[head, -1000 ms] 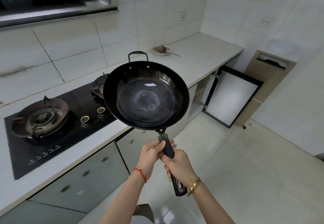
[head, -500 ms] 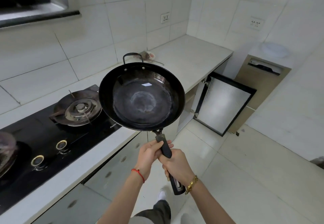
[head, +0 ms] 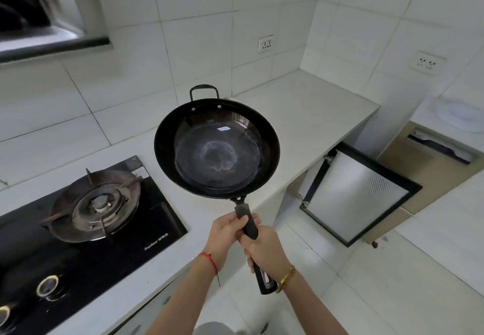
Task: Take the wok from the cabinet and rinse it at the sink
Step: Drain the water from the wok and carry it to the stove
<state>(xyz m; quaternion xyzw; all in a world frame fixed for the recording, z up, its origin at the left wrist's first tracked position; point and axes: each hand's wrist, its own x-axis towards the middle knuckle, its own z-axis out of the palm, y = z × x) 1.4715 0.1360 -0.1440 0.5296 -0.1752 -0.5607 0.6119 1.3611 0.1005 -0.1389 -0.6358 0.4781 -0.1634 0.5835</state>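
I hold a black wok (head: pixel 216 148) level in front of me, above the edge of the white counter (head: pixel 301 114). Its bowl is empty, with a pale ring-shaped stain in the middle, and a small loop handle sticks out at its far side. Both hands grip its long black handle: my left hand (head: pixel 227 232) nearer the bowl, my right hand (head: pixel 267 251) just behind it. The end of the handle pokes out below my right wrist. No sink is in view.
A black gas hob (head: pixel 86 219) with a round burner lies on the counter to the left. An open cabinet door (head: pixel 356 193) with a frosted panel stands at the counter's right end, over the tiled floor. A brown unit (head: pixel 429 164) stands beyond it.
The view has swung to the right along the counter: the hob has slid left and the corner wall has come closer. The wok stays held in both hands in the middle.
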